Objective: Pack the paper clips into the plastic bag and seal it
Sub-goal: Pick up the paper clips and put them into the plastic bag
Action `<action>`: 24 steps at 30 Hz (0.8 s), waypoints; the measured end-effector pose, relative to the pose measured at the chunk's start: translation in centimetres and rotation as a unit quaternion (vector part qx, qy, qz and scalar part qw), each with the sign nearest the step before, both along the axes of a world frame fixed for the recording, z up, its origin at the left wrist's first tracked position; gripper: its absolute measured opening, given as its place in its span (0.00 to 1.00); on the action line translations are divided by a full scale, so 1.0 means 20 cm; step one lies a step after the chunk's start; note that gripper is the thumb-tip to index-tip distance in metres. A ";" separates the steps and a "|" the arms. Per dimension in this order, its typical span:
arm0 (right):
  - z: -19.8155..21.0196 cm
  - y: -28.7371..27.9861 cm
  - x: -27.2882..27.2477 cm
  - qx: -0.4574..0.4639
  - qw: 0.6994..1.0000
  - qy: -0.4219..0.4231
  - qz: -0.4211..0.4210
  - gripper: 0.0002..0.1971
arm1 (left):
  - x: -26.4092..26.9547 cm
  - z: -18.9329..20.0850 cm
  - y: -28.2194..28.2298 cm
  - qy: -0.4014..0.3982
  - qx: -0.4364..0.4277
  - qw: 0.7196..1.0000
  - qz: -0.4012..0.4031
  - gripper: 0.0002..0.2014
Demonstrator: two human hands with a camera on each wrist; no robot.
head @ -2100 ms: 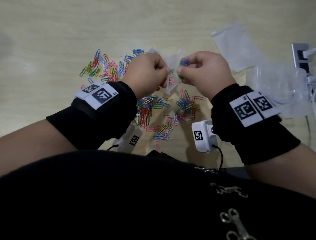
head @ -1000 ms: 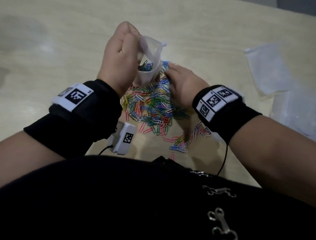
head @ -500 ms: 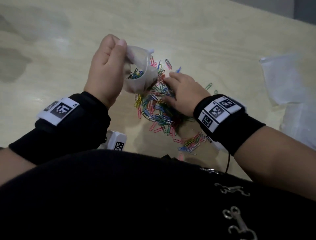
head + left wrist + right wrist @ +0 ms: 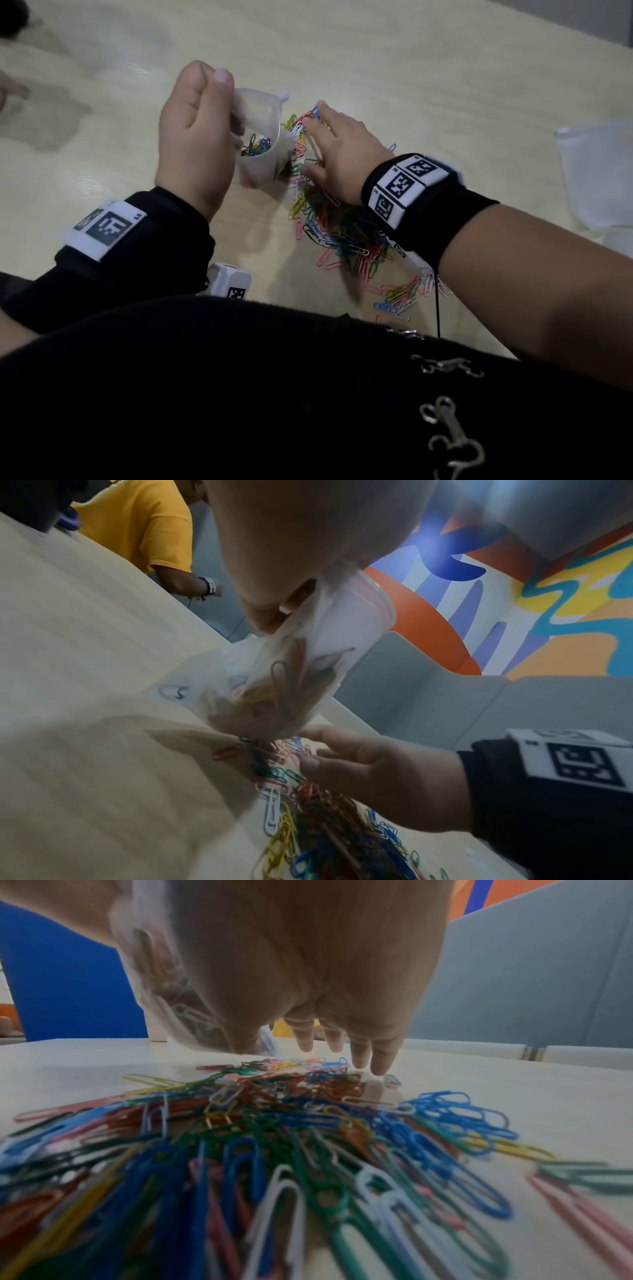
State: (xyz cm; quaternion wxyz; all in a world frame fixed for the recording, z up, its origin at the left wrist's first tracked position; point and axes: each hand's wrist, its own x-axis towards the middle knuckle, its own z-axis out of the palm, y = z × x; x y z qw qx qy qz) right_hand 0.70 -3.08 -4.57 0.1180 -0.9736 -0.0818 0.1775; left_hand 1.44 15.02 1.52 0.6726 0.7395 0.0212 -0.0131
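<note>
My left hand (image 4: 197, 137) pinches the rim of a small clear plastic bag (image 4: 262, 145), holding it open and upright just above the table. Several coloured paper clips lie inside the bag (image 4: 277, 696). To its right a pile of coloured paper clips (image 4: 337, 233) spreads over the pale wooden table. My right hand (image 4: 339, 150) lies over the far end of the pile, fingers stretched forward and down onto the clips (image 4: 308, 1085). In the right wrist view its fingertips (image 4: 373, 1064) touch the table among the clips and hold nothing that I can see.
More clear plastic bags (image 4: 596, 171) lie at the table's right edge. A small white device (image 4: 229, 281) sits near my body under the left wrist. Another person in a yellow shirt (image 4: 143, 520) sits across the table, by grey chairs.
Both hands were together at the bag's mouth, then parted. The left hand moved left with the open bag. The right hand went down onto the clip pile and has stretched its fingers forward.
</note>
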 end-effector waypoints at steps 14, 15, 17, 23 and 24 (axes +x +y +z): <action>-0.02 -0.01 -0.16 -0.036 0.996 0.014 0.084 0.35 | 0.00 0.01 0.04 0.004 0.049 0.998 0.033 0.13; -0.01 -0.03 -0.19 -0.038 0.996 0.015 0.078 0.34 | 0.00 0.01 0.04 0.005 0.049 0.998 0.035 0.13; 0.00 -0.06 -0.24 -0.031 0.998 0.007 0.054 0.33 | 0.00 0.01 0.04 0.003 0.054 0.998 0.042 0.13; 0.01 0.07 -0.13 0.029 0.998 -0.054 0.001 0.35 | 0.00 0.02 0.05 -0.009 0.102 0.991 0.088 0.14; 0.01 0.11 -0.11 0.035 0.998 -0.059 0.003 0.36 | -0.01 0.02 0.05 -0.009 0.107 0.990 0.094 0.14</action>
